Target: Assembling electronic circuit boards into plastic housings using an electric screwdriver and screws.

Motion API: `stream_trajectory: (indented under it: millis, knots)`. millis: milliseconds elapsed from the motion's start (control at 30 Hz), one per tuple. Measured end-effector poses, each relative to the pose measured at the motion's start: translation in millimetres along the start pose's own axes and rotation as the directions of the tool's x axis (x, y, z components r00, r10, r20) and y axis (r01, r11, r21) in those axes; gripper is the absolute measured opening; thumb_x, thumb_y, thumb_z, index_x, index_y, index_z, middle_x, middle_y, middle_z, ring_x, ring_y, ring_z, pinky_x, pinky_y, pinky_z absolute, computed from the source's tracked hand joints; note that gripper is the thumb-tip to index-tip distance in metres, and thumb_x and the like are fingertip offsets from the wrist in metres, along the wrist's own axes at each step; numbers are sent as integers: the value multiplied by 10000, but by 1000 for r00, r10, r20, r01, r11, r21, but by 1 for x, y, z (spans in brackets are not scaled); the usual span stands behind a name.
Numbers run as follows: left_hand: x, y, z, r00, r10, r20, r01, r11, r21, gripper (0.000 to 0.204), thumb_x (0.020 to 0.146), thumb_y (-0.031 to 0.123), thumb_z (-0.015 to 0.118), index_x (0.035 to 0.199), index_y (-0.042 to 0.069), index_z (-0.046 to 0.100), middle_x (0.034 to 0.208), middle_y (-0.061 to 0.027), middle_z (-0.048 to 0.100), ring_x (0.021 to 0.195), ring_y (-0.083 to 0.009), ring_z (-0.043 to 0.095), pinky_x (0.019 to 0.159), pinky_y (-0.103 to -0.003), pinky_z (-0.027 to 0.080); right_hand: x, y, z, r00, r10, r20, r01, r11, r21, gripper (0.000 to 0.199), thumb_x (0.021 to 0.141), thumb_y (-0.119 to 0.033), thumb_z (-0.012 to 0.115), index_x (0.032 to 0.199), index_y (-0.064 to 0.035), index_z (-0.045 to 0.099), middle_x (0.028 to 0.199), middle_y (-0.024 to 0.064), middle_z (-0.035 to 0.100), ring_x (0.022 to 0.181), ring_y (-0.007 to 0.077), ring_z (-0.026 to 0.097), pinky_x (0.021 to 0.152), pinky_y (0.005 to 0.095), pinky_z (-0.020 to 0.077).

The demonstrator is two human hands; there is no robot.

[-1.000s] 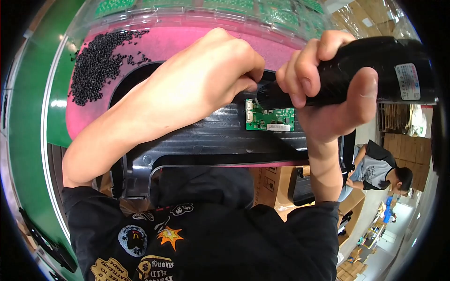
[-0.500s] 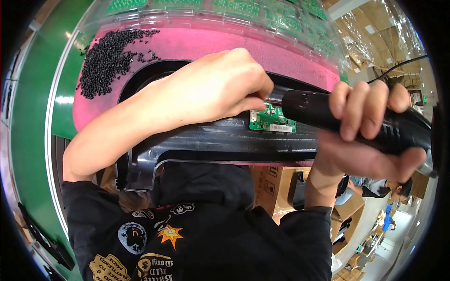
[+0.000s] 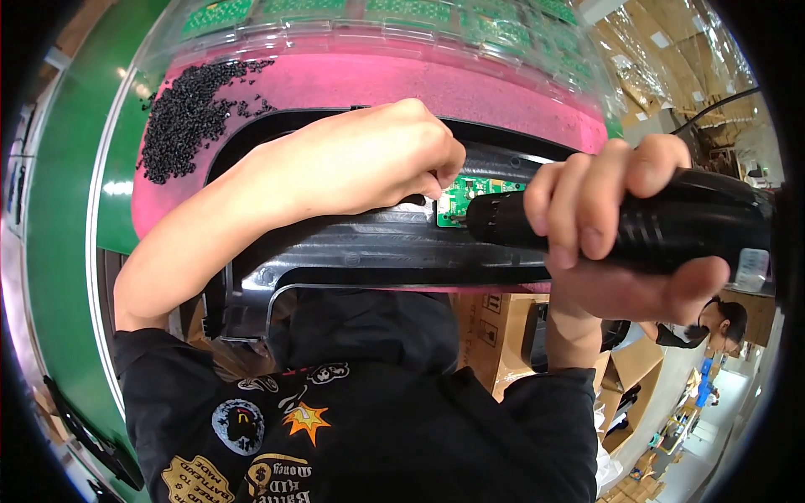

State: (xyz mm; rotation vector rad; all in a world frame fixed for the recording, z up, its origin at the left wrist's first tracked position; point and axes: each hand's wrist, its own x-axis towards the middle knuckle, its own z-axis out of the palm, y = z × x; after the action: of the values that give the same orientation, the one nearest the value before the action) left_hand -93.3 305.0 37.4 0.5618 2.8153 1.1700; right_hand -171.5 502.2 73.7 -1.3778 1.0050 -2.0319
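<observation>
My right hand [image 3: 620,226] grips a black electric screwdriver [image 3: 637,222] lying almost level, its tip against the left part of a small green circuit board [image 3: 470,194]. The board sits on a black plastic housing [image 3: 369,243] that rests on a pink foam pad [image 3: 470,88]. My left hand [image 3: 369,159] lies over the housing with fingers curled, the fingertips pinched right beside the board's left edge; what they pinch is too small to tell.
A heap of small black screws [image 3: 189,117] lies on the pad's left end. Clear trays of green boards [image 3: 402,12] stand behind it. A green conveyor belt [image 3: 59,251] runs on the left. Cardboard boxes [image 3: 495,327] sit below, and another person [image 3: 713,323] is at lower right.
The screwdriver has tipped from steeply angled to almost level and its tip has come to the board. My left hand stayed by the board's left edge.
</observation>
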Motion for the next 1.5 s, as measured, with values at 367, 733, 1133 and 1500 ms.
stream_trajectory:
  millis: [367, 733, 1133, 1500]
  knots:
    - [1, -2, -1, 983, 118, -137, -117, 993, 18, 138, 800, 35, 646, 890, -51, 586, 834, -179, 601, 820, -392, 592, 711, -422, 471, -2, 9, 16, 981, 53, -186, -76, 990, -120, 669, 775, -697, 642, 993, -98, 441, 626, -13, 496, 441, 104, 458, 486, 274, 405]
    - [-4, 3, -1, 995, -1, -99, 7, 998, 61, 195, 876, 127, 618, 822, -38, 529, 755, -195, 579, 779, -435, 565, 640, -480, 444, 8, 20, 21, 998, 59, -21, -61, 993, -98, 682, 717, -656, 741, 953, -94, 435, 622, -11, 520, 452, 105, 484, 444, 250, 398]
    - [-7, -4, 4, 975, 83, -204, -73, 996, 54, 213, 872, 165, 623, 906, -17, 517, 809, -168, 554, 785, -413, 548, 650, -464, 427, 2, 15, 16, 997, 5, -81, -10, 998, -60, 640, 752, -612, 730, 971, -85, 440, 628, 4, 520, 431, 110, 467, 464, 272, 409]
    - [-5, 3, 2, 991, -21, -132, 28, 998, 54, 220, 924, 189, 549, 890, -24, 505, 855, -186, 580, 864, -418, 568, 699, -478, 440, 2, 20, 29, 994, 32, -102, -43, 994, -105, 631, 773, -621, 712, 964, -95, 420, 611, -21, 495, 424, 91, 434, 451, 256, 382]
